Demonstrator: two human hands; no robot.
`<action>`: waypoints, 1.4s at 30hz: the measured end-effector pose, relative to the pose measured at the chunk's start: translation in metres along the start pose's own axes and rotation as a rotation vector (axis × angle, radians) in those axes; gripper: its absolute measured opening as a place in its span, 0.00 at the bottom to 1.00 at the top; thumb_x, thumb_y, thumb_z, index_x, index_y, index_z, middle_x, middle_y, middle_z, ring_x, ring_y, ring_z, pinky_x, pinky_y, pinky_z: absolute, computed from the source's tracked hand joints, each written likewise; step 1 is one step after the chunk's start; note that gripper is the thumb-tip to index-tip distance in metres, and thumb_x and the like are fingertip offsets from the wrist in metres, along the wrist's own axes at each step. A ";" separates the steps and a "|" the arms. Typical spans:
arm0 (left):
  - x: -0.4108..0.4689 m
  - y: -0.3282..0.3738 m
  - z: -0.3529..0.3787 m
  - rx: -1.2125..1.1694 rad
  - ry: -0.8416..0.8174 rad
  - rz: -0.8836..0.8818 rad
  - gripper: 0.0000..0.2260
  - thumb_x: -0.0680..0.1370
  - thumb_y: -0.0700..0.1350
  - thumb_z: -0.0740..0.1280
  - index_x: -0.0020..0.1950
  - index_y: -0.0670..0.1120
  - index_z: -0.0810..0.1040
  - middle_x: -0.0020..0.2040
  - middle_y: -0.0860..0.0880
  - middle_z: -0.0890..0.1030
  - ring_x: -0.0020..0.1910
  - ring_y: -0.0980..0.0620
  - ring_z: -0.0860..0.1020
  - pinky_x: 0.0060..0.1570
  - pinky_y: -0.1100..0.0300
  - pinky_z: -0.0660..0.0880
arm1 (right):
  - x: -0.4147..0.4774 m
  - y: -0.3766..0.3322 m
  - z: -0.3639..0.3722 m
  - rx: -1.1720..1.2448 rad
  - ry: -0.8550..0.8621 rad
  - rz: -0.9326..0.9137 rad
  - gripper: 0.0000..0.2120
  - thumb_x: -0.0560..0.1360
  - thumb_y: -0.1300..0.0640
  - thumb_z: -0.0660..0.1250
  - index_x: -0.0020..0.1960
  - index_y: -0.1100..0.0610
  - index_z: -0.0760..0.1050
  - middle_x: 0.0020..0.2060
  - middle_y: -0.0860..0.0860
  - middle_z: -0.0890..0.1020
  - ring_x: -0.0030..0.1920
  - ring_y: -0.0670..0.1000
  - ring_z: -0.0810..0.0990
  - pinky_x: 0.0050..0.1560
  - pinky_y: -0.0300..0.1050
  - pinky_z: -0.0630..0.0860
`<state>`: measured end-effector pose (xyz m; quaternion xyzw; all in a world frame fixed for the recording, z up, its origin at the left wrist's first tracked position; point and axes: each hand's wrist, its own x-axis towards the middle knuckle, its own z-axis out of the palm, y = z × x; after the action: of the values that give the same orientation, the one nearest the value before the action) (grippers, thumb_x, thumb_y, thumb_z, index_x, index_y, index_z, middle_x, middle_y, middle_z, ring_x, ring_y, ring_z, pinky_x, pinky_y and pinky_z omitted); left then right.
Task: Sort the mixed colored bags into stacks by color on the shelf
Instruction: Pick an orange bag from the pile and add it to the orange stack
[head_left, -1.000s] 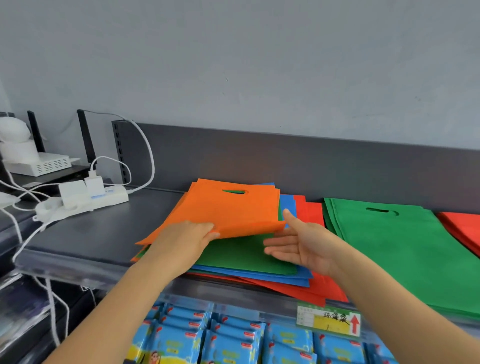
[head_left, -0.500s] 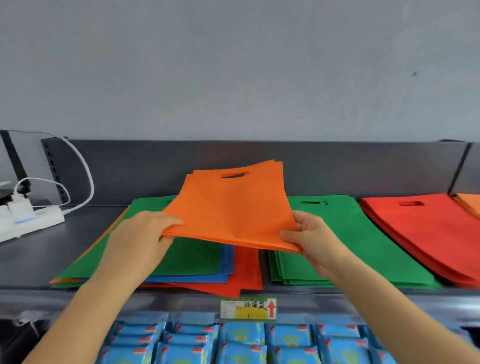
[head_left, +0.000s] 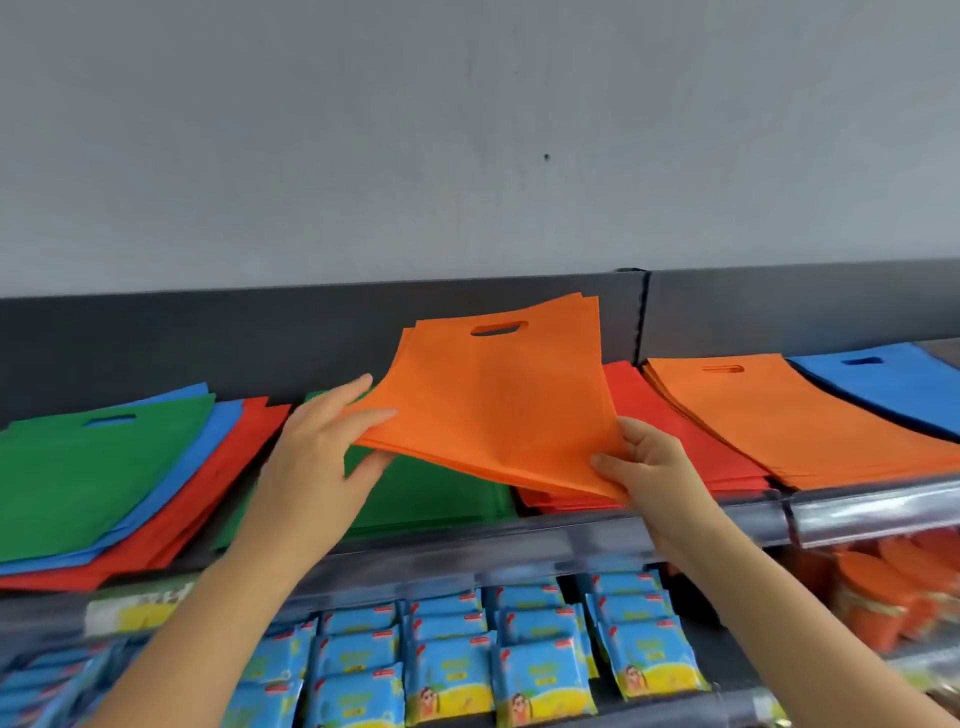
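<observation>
I hold a thin bundle of orange bags (head_left: 498, 400) in the air above the shelf, tilted up at the back. My left hand (head_left: 317, 457) pinches its left front corner, and my right hand (head_left: 644, 462) grips its right front corner. Below lie a green stack (head_left: 436, 499) and a red stack (head_left: 691, 447). Right of those sit an orange stack (head_left: 789, 421) and a blue stack (head_left: 883, 384). At the far left is the mixed pile (head_left: 104, 467), green on top over blue and red.
A dark back panel (head_left: 208, 343) runs behind the shelf. The shelf's clear front rail (head_left: 872, 509) has a yellow price label (head_left: 135, 613) at the left. Below hang several blue snack packets (head_left: 452, 670) and orange-lidded jars (head_left: 883, 592).
Both hands have carried the orange bags rightward from over the mixed pile, and my view has swung right, bringing the orange and blue stacks into sight.
</observation>
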<state>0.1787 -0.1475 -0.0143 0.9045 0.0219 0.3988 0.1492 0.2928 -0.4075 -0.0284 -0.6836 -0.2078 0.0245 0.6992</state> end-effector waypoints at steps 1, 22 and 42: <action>0.003 0.014 0.009 -0.087 0.012 -0.030 0.17 0.71 0.47 0.72 0.61 0.52 0.78 0.69 0.53 0.69 0.67 0.51 0.68 0.65 0.59 0.61 | -0.003 0.000 -0.017 -0.011 0.013 -0.004 0.17 0.74 0.74 0.61 0.50 0.54 0.77 0.45 0.53 0.84 0.43 0.50 0.81 0.47 0.41 0.78; 0.139 0.177 0.206 -1.131 -0.916 -0.489 0.18 0.70 0.29 0.68 0.58 0.43 0.77 0.48 0.44 0.83 0.41 0.52 0.82 0.34 0.60 0.77 | 0.027 0.012 -0.270 -0.320 0.298 0.023 0.13 0.75 0.70 0.63 0.47 0.53 0.79 0.41 0.51 0.85 0.42 0.53 0.84 0.46 0.46 0.80; 0.138 0.286 0.303 -0.237 -0.780 -0.316 0.40 0.72 0.59 0.68 0.76 0.48 0.53 0.74 0.54 0.58 0.73 0.54 0.57 0.70 0.59 0.57 | 0.125 0.063 -0.412 -0.818 0.264 0.223 0.20 0.78 0.61 0.59 0.70 0.56 0.67 0.47 0.48 0.77 0.41 0.47 0.73 0.36 0.38 0.70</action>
<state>0.4707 -0.4754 -0.0266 0.9497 0.0564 -0.0005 0.3081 0.5557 -0.7531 -0.0481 -0.9195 -0.0344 -0.0719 0.3849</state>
